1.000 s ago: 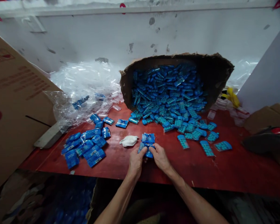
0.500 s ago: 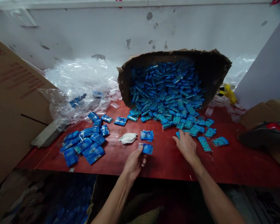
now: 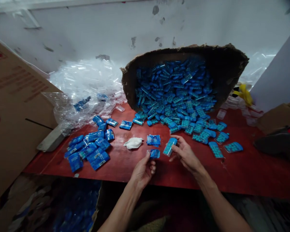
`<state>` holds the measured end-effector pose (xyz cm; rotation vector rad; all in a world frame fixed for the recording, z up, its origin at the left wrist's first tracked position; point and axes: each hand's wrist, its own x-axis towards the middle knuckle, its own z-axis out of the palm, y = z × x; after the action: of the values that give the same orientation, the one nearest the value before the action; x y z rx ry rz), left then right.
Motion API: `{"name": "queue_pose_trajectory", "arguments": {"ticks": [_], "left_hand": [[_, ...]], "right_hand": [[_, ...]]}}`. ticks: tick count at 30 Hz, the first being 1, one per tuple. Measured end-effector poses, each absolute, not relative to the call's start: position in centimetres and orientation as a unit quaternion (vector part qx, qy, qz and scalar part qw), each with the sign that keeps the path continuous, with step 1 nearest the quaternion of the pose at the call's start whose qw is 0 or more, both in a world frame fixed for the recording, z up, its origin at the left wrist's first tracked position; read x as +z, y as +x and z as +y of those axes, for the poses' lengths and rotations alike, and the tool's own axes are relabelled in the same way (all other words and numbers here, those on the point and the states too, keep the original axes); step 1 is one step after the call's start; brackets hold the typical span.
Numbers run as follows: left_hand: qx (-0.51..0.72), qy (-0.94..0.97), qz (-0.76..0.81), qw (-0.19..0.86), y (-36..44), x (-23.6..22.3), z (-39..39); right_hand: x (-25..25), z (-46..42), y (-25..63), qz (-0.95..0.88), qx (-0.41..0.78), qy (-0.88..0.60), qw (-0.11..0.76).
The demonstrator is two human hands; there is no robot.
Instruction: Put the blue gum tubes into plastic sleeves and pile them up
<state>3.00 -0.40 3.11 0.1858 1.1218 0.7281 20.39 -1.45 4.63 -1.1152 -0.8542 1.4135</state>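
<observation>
Between the thumb and fingers of my left hand (image 3: 143,170) is a small blue printed plastic sleeve (image 3: 155,153). My right hand (image 3: 186,155) grips a flat clear case with a blue cap and turquoise beads (image 3: 169,146), tilted, just right of the sleeve. Beyond my left hand lie another blue printed sleeve (image 3: 153,140) and a crumpled white cloth or tissue (image 3: 133,143). Many more beaded cases (image 3: 176,93) spill from a torn cardboard box (image 3: 128,87) lying on its side. To the left is a pile of blue printed packets (image 3: 88,149).
Clear plastic wrap and cases (image 3: 87,80) are heaped at the back left. A large carton (image 3: 16,103) stands left, with a grey bar (image 3: 52,138) beside it. A yellow item (image 3: 245,94) and a dark object (image 3: 270,141) are on the right of the red table (image 3: 183,178).
My right hand has picked up a beaded case from the edge of the spill and brought it left, close to my left hand. The left hand keeps its sleeve. The view has shifted slightly.
</observation>
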Motion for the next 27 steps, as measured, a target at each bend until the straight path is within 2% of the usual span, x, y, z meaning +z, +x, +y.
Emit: {"name": "queue_pose_trajectory", "arguments": {"ticks": [3, 12, 21, 27], "left_hand": [[0.341, 0.098, 0.514, 0.781, 3.2, 3.0, -0.5], [0.374, 0.140, 0.500, 0.768, 2.7, 2.4, -0.8], [0.420, 0.215, 0.484, 0.737, 2.5, 2.7, -1.0], [0.436, 0.210, 0.478, 0.733, 2.5, 2.9, -1.2]], "right_hand": [[4.5, -2.1, 19.0, -0.333, 0.605, -0.447, 0.569], [3.8, -2.8, 18.1, -0.352, 0.538, -0.510, 0.572], [3.1, -3.8, 16.6, -0.307, 0.506, -0.515, 0.620], [2.7, -4.4, 15.9, -0.308, 0.493, -0.529, 0.618]]}}
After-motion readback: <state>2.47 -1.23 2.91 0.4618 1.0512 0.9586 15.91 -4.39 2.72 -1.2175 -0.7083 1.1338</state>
